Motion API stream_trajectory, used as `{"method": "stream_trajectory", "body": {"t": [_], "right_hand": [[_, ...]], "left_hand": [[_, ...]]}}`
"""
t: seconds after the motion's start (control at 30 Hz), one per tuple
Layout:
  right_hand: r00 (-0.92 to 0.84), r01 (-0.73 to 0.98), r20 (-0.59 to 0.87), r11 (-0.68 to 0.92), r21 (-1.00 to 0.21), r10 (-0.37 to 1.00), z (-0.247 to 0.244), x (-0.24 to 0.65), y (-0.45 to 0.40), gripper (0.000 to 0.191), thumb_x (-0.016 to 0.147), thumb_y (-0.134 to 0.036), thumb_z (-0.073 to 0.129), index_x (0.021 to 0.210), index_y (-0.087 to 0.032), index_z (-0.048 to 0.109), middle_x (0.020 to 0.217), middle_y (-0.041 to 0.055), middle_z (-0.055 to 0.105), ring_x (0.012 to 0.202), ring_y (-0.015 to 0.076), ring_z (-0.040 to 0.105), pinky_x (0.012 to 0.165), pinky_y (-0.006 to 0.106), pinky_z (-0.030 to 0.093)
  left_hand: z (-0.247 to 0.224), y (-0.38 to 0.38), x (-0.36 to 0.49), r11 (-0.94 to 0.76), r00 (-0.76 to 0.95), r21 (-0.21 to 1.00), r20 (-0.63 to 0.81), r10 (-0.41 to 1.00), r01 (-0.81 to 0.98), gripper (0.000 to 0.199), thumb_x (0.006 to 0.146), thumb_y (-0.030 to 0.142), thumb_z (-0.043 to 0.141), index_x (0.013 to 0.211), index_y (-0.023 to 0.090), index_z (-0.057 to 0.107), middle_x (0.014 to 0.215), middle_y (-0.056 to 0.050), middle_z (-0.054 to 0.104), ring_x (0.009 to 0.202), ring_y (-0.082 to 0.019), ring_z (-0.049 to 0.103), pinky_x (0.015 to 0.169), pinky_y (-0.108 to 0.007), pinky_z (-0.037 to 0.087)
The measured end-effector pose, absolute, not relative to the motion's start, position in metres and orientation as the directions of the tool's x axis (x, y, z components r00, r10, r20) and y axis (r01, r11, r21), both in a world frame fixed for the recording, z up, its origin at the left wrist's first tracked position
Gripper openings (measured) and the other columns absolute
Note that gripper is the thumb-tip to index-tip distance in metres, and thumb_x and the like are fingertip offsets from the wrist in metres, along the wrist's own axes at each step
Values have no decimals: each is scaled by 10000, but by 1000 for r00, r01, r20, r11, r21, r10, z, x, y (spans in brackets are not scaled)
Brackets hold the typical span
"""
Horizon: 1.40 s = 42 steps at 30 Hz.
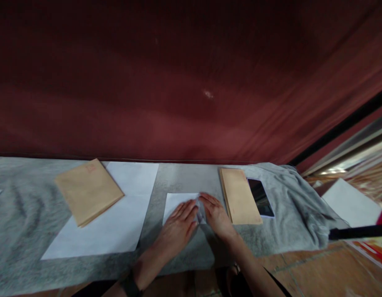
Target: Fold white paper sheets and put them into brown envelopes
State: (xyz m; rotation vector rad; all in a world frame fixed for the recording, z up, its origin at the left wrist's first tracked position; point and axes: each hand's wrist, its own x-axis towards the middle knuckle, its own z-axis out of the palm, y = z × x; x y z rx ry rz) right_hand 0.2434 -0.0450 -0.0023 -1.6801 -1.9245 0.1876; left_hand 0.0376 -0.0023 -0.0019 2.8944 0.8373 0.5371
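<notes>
A small white sheet of paper (175,201) lies on the grey cloth in front of me, its right part raised or folded over. My left hand (180,222) rests flat on the sheet's middle, palm down, fingers stretched toward the fold. At the sheet's right edge, my right hand (216,214) touches the folded part with its fingertips, fingers extended. The two hands nearly meet at the fold. Fingers cover much of the paper there, so the fold's exact shape is hidden.
Brown envelopes (90,189) lie on large white paper (116,227) at the left. More brown envelopes (242,197) and a dark phone (260,198) are to the right. Grey cloth (290,206) covers the table, and a dark red curtain (178,103) hangs behind.
</notes>
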Motion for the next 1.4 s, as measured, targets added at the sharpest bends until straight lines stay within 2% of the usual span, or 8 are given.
{"method": "stream_trajectory", "body": {"t": [0.07, 0.17, 0.4, 0.63, 0.8, 1.07, 1.23, 1.4], "right_hand": [[-42, 875, 309, 184, -448, 950, -2, 246, -42, 474, 937, -37, 425, 1326, -189, 649, 1388, 111, 638, 1302, 221, 584, 1116, 457, 490], [-27, 894, 294, 155, -420, 955, -1, 246, -40, 476, 941, -49, 424, 1335, -195, 647, 1394, 104, 635, 1304, 225, 580, 1117, 460, 484], [-11, 884, 315, 157, -441, 949, -4, 235, -44, 434, 998, -142, 399, 1325, -253, 662, 1327, 69, 683, 1228, 221, 626, 1064, 456, 514], [-65, 880, 292, 193, -435, 954, -5, 229, -48, 428, 1060, -272, 361, 1425, -186, 569, 1456, 90, 588, 1365, 200, 525, 1178, 437, 418], [-77, 913, 268, 176, -368, 960, -6, 226, -53, 485, 1083, -341, 324, 1507, -147, 457, 1547, 120, 479, 1457, 212, 414, 1217, 474, 346], [-115, 948, 270, 187, -257, 956, -10, 232, -61, 516, 1081, -345, 321, 1565, -168, 355, 1586, 109, 416, 1488, 219, 360, 1224, 472, 313], [-92, 969, 305, 156, -193, 948, -19, 234, -64, 573, 1069, -361, 371, 1601, -179, 262, 1598, 121, 391, 1488, 249, 359, 1225, 493, 297], [-84, 973, 304, 144, -182, 949, -24, 236, -65, 599, 1066, -391, 385, 1602, -159, 254, 1605, 138, 378, 1496, 276, 340, 1220, 517, 294]], "left_hand": [[2, -10, 40, -891, 840, 160, 296, 454, 425, 481, 1030, 393, 435, 1464, 194, 497, 1545, -86, 499, 1429, -212, 455, 1203, -434, 355], [7, -15, 41, -907, 863, 137, 280, 421, 398, 546, 1033, 459, 425, 1512, 197, 435, 1563, -69, 479, 1459, -211, 409, 1233, -441, 288], [10, -18, 45, -884, 854, 157, 233, 466, 440, 447, 1049, 409, 382, 1446, 268, 529, 1529, -35, 523, 1488, -207, 356, 1259, -476, 189], [-3, -20, 55, -834, 792, 155, 264, 551, 529, 487, 1048, 341, 358, 1485, 157, 468, 1533, -87, 514, 1486, -210, 364, 1248, -469, 240], [-9, -19, 60, -777, 725, 138, 290, 625, 614, 535, 1027, 414, 401, 1480, 137, 467, 1577, -130, 446, 1482, -249, 374, 1235, -492, 270], [-8, -9, 54, -709, 660, 119, 284, 696, 696, 552, 1022, 421, 409, 1522, 189, 413, 1588, -131, 428, 1484, -284, 368, 1215, -556, 269], [-14, -1, 46, -659, 607, 116, 296, 737, 743, 583, 1011, 470, 423, 1517, 181, 427, 1594, -148, 412, 1493, -299, 351, 1225, -557, 238], [-13, 1, 40, -628, 582, 106, 281, 763, 771, 631, 997, 522, 438, 1515, 162, 432, 1598, -175, 391, 1492, -313, 351, 1224, -550, 230]]}}
